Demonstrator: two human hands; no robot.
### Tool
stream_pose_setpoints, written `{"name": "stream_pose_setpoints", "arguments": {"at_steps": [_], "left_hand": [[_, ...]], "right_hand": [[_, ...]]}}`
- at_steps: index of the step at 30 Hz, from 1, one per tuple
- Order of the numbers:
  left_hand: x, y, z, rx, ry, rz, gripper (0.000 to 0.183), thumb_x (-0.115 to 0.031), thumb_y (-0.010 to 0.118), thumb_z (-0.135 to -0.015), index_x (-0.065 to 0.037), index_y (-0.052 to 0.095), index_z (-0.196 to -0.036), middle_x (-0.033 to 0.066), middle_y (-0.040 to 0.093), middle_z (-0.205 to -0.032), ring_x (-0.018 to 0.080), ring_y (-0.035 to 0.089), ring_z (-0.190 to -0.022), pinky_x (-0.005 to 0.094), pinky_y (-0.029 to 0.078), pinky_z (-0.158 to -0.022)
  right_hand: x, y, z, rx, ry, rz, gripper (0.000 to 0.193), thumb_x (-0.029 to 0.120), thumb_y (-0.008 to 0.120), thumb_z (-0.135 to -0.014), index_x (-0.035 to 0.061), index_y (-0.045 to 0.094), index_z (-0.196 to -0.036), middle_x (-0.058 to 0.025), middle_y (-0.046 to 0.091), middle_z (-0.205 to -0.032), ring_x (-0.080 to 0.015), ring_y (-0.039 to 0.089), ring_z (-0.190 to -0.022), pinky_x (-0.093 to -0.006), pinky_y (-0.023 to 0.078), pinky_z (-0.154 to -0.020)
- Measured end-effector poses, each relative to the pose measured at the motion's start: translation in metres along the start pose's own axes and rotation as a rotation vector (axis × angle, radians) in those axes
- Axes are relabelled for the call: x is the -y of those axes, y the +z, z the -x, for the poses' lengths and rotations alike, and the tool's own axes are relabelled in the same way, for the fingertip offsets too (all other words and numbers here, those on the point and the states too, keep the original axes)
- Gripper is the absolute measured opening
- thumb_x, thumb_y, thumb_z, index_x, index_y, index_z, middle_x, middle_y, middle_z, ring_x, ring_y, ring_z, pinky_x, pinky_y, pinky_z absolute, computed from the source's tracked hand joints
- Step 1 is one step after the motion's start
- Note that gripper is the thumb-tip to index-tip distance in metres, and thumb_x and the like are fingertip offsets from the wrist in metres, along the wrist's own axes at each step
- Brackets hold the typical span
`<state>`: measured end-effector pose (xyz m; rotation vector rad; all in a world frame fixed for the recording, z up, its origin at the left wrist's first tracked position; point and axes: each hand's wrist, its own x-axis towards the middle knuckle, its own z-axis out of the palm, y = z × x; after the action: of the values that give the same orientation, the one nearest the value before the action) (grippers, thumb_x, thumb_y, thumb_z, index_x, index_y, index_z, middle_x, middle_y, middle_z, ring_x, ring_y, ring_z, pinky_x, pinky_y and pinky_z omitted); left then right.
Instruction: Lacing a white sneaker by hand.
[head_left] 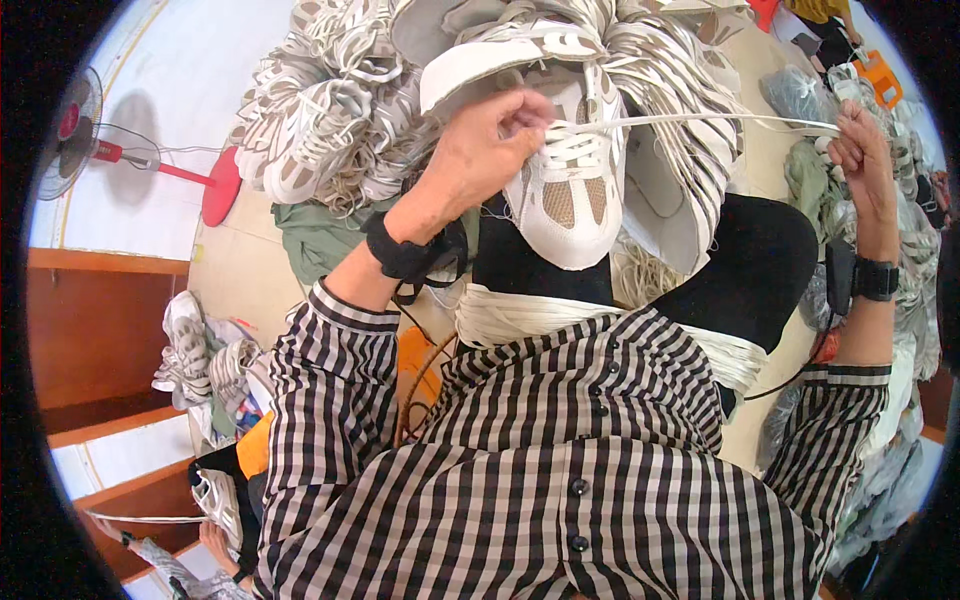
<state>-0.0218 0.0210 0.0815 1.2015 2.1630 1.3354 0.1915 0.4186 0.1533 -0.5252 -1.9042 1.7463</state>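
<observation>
A white and beige sneaker (567, 225) sits toe toward me above my lap, its front partly laced. A white shoelace (690, 119) runs taut from its eyelets out to the right. My right hand (862, 150) is raised far to the side, fingers pinched on the lace's outer part. My left hand (500, 135) is at the sneaker's left eyelet edge, thumb and fingers curled together on the lace near the shoe. Bundles of white laces (530, 315) lie across my black-clad thighs. Black bands circle both wrists.
Piled sneakers (320, 120) stand at the left, with more shoes (670, 90) stacked right behind the laced one. A fan with a red base (221, 187) stands far left. Bottom left, another person's hand (216, 542) is by a shoe. Plastic bags (797, 95) lie at right.
</observation>
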Motion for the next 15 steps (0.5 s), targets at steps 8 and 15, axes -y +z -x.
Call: {"name": "stream_pose_setpoints", "arguments": {"at_steps": [8, 15], "left_hand": [[0.008, -0.003, -0.008, -0.035, 0.057, -0.228, 0.022, -0.008, 0.047, -0.085, -0.003, 0.061, -0.101, 0.0065, 0.064, -0.09, 0.0135, 0.056, -0.081, 0.028, 0.047, -0.077], [0.008, -0.006, -0.011, 0.025, -0.022, -0.325, 0.019, -0.013, 0.051, -0.087, -0.002, 0.06, -0.1, 0.0057, 0.062, -0.083, 0.0109, 0.055, -0.077, 0.0271, 0.046, -0.072]], "right_hand": [[-0.014, -0.035, -0.036, -0.078, -0.061, -0.126, 0.021, 0.011, 0.063, -0.089, 0.0058, 0.055, -0.107, 0.0087, 0.038, -0.063, -0.0027, 0.033, -0.05, -0.0206, 0.035, -0.051], [-0.037, -0.052, -0.101, -0.049, 0.028, 0.116, 0.026, 0.019, 0.066, -0.09, 0.0098, 0.06, -0.114, 0.0065, 0.051, -0.075, -0.0045, 0.048, -0.062, -0.0217, 0.045, -0.061]]}}
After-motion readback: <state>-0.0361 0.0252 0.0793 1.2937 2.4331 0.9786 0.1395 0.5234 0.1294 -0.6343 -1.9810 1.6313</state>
